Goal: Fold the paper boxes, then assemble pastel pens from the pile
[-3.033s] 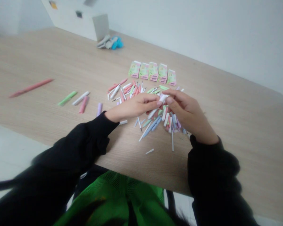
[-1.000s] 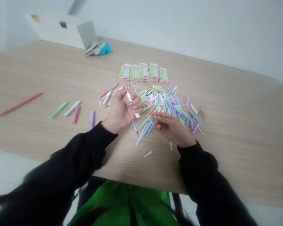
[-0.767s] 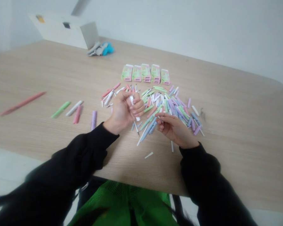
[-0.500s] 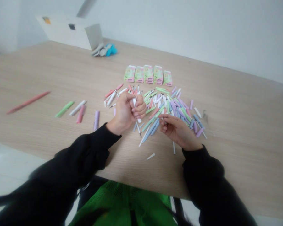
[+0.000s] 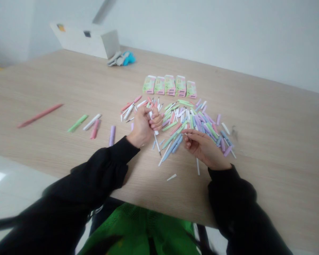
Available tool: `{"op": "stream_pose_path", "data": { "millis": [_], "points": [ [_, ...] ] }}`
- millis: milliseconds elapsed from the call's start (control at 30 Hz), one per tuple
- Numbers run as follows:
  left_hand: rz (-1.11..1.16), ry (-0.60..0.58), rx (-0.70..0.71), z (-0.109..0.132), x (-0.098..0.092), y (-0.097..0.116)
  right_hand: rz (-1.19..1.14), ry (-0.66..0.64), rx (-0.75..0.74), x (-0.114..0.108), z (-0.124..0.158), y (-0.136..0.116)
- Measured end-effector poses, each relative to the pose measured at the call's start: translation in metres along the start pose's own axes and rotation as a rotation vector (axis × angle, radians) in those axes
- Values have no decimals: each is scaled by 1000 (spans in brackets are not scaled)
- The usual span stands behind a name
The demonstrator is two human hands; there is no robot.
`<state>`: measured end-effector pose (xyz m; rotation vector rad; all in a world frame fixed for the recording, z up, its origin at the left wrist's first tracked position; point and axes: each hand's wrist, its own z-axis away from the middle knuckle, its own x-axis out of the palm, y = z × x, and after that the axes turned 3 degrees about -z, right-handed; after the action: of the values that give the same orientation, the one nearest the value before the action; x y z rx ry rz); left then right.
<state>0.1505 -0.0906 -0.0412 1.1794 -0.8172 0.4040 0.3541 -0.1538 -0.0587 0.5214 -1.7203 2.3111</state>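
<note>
My left hand [image 5: 143, 127] is closed in a loose fist around a white pen barrel [image 5: 156, 132]; its ends show above and below the fingers. To the right, my right hand [image 5: 202, 147] has thumb and forefinger pinched together at the front edge of a pile of pen parts. Whatever lies in that pinch is too small and blurred to name. Around both hands are pastel barrels and caps, such as a green pen barrel [image 5: 171, 141] and a blue one [image 5: 177, 143]. A thin refill [image 5: 157, 144] with a dark tip shows just below my left fist.
Several small green-and-pink boxes [image 5: 170, 85] stand in a row behind the pile. A red pen [image 5: 41, 115], a green piece [image 5: 78, 123] and a purple piece [image 5: 112, 135] lie left. A white box [image 5: 82, 42] and gloves [image 5: 122, 58] sit at the back.
The whole view has shifted slightly, so things appear a little farther right. My left fist still grips the white pen barrel, and my right hand keeps its pinch.
</note>
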Motion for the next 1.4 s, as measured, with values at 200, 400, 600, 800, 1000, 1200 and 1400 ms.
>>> {"op": "stream_pose_path", "data": {
  "millis": [200, 400, 600, 800, 1000, 1200, 1400],
  "points": [
    [15, 90, 58, -14, -9, -7, 27, 10, -18, -7, -11, 11],
    [79, 122, 73, -19, -13, -7, 8, -7, -71, -12, -28, 27],
    [101, 139, 78, -14, -10, 0, 7, -57, -69, -12, -27, 26],
    [88, 144, 38, -3, -1, 4, 2, -37, -74, -10, -23, 21],
    [112, 122, 43, 8, 6, 13, 13, 7, -166, -13, -7, -10],
    [68, 79, 126, 13, 8, 29, 64, 143, -451, -31, 17, -55],
    [-85, 7, 204, 23, 23, 31, 157, 256, -475, -46, 24, -64]
  ]
}}
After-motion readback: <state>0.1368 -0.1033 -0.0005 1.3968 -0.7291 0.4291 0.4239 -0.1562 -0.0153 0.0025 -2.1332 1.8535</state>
